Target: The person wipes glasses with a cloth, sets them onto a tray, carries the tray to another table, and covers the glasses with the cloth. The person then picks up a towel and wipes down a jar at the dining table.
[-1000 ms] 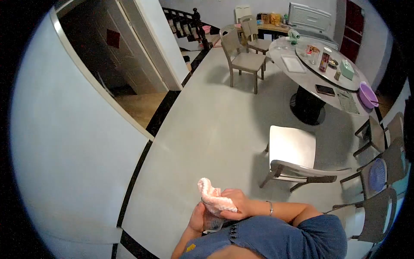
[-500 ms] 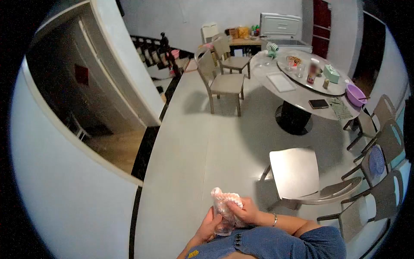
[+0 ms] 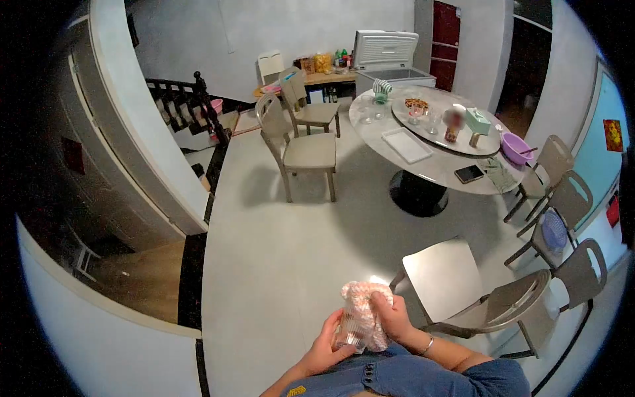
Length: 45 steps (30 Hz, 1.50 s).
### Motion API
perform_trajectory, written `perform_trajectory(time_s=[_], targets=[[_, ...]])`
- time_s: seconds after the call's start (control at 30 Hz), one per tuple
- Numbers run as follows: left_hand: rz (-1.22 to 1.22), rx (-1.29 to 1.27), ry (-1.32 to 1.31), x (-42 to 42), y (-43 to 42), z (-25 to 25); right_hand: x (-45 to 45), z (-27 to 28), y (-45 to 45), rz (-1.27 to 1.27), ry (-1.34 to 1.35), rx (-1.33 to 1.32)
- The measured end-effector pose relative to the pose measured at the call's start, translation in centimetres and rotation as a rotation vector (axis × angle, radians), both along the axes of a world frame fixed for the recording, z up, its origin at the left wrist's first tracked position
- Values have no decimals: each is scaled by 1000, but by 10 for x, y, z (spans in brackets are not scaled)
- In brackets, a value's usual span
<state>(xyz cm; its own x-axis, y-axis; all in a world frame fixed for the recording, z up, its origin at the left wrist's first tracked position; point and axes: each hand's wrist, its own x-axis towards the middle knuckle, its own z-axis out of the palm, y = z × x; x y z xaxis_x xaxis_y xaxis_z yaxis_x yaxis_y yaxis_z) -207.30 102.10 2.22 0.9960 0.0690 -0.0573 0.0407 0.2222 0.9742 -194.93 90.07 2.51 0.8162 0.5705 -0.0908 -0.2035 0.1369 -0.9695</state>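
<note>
My left hand (image 3: pixel 325 347) is closed round a clear ribbed glass (image 3: pixel 350 334), low in front of my body. A pink-and-white checked cloth (image 3: pixel 364 299) is bunched in my right hand (image 3: pixel 395 320), thumb on top. The cloth covers the glass's upper part and far side, and a fold hangs down beside it. Whether any cloth is inside the glass I cannot tell.
A chair (image 3: pixel 444 278) stands just ahead to the right. Beyond it, a round table (image 3: pixel 377 142) holds a white tray (image 3: pixel 406 145), a phone (image 3: pixel 469 174), glasses and a purple basin (image 3: pixel 516 149). More chairs (image 3: pixel 309 151) stand around; a doorway (image 3: pixel 149 281) opens at left.
My view has turned slightly right. The cloth has come round, with more of it facing me and hanging beside the glass. Both hands keep their hold.
</note>
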Motion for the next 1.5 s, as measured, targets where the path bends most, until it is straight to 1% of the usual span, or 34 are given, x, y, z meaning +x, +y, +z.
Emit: perform_trajectory(time_s=[0.07, 0.1, 0.17, 0.2, 0.27, 0.33, 0.4, 0.43, 0.47, 0.53, 0.57, 0.6, 0.67, 0.7, 0.77, 0.8, 0.87, 0.9, 1.03, 1.1, 1.17, 1.2, 1.27, 1.33, 1.4, 1.43, 1.5], targets=[[-9, 32, 111, 20, 11, -3, 18, -16, 8, 12, -20, -82], [-16, 30, 111, 30, 18, -8, 26, -22, 13, 5, -20, -84], [20, 72, 76, 56, 32, -22, 48, -29, 25, 36, -99, -209], [16, 79, 74, 68, 41, -22, 58, -28, 34, 31, -101, -202], [7, -183, 253, 97, 52, -22, 83, -26, 43, 37, -2, -106], [-12, -188, 236, 129, 72, -16, 114, -30, 60, 30, -23, -98], [-37, -203, 230, 163, 90, -12, 145, -29, 74, -16, 23, 24], [-81, -318, 210, 179, 100, -13, 161, -20, 81, -95, 69, 69], [-123, -433, 188, 196, 109, -12, 182, -19, 84, -107, 68, 71], [-137, -440, 213, 229, 122, -5, 228, -18, 85, -269, -16, 36], [-137, -451, 244, 243, 129, -2, 247, -7, 82, -228, 7, 57], [-146, -449, 254, 256, 134, -2, 269, -13, 76, -185, -278, -156], [-78, -441, 277, 278, 141, -3, 284, 16, 69, -94, -532, -795], [-90, -445, 280, 290, 144, -3, 287, 22, 67, -103, -527, -803], [-164, -523, 273, 314, 152, -1, 295, 30, 67, 133, -787, -792], [-174, -524, 274, 328, 153, -1, 301, 31, 69, 124, -783, -797], [-155, -388, 383, 355, 156, 1, 309, 30, 78, 405, -795, -838], [-171, -385, 393, 369, 161, 0, 315, 24, 83, 322, -881, -864], [-297, -322, 435, 427, 183, -7, 353, 12, 105, 274, -803, -996], [-338, -289, 441, 458, 196, -11, 372, 4, 121, 193, -838, -1024], [-382, -178, 439, 492, 210, -16, 397, 6, 140, 143, -816, -1091], [-400, -183, 450, 509, 218, -17, 409, 7, 150, 115, -803, -1146], [-442, -151, 454, 543, 231, -18, 433, 10, 167, 70, -786, -1178], [-490, -130, 432, 575, 242, -23, 456, 12, 181, 22, -780, -1207], [-554, -36, 397, 607, 250, -18, 477, 10, 192, -64, -772, -1284], [-538, -20, 373, 623, 251, -22, 488, 8, 197, -67, -752, -1294], [-587, -44, 374, 651, 249, -21, 507, 3, 201, -114, -674, -1282]])
